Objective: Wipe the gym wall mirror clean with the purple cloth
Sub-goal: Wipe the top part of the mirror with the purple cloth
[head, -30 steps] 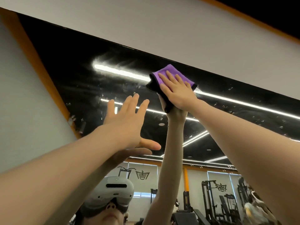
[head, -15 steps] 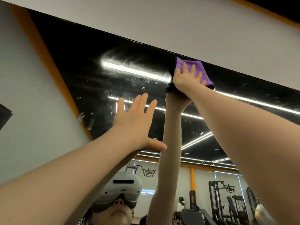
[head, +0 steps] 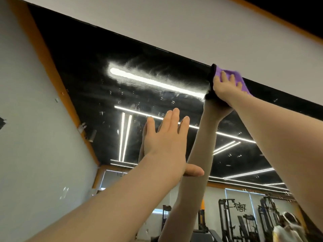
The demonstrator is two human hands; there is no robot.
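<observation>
The wall mirror (head: 97, 70) fills the middle of the head view and reflects a dark ceiling with light strips. My right hand (head: 225, 88) presses the purple cloth (head: 242, 81) flat against the glass at the mirror's top edge, fingers straight over the cloth. My left hand (head: 164, 144) lies flat on the glass lower down and to the left, fingers straight and spread, holding nothing. A hazy smear and small droplets (head: 157, 74) show on the glass left of the cloth. Both arms are mirrored in the glass.
A white wall (head: 192, 27) runs above the mirror's top edge. A grey wall with an orange border strip (head: 52, 70) shows at the left. Gym machines (head: 232, 217) and another person (head: 286, 227) appear in the reflection at the bottom right.
My right hand has slid the purple cloth up and to the right along the mirror's top edge. My left hand stays flat on the glass.
</observation>
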